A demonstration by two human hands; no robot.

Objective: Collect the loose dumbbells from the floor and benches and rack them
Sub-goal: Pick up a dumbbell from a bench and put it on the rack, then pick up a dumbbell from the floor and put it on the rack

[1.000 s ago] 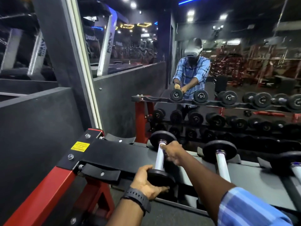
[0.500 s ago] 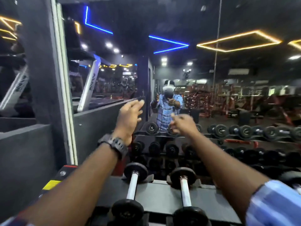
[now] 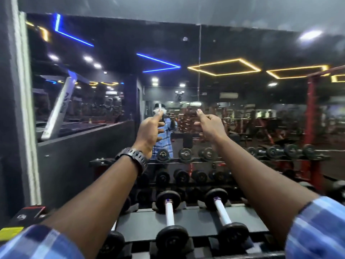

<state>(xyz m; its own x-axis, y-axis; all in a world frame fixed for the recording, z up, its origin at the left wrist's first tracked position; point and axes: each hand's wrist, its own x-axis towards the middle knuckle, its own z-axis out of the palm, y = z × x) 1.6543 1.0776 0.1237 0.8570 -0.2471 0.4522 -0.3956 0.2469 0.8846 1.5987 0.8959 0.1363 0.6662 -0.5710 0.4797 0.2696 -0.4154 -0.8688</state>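
Both my hands are raised at chest height in front of a wall mirror and hold nothing. My left hand (image 3: 149, 131), with a black watch on its wrist, has its fingers stretched forward. My right hand (image 3: 210, 126) has one finger up and the others loosely curled. Below them the black dumbbell rack (image 3: 143, 221) carries a chrome-handled dumbbell (image 3: 169, 215) and a second dumbbell (image 3: 222, 215) side by side in their cradles. A third dumbbell (image 3: 112, 243) at the left is mostly hidden under my left forearm.
The mirror (image 3: 242, 109) reflects the rack's lower tiers of black dumbbells, gym machines and a person in a blue checked shirt. The rack's red and black end with a yellow label (image 3: 11, 232) is at lower left. A dark wall panel (image 3: 11, 109) stands on the left.
My hands let go of the left dumbbell on the top shelf and rose away from it. My view tilted up toward the mirror, and the hands drew a little higher and closer together.
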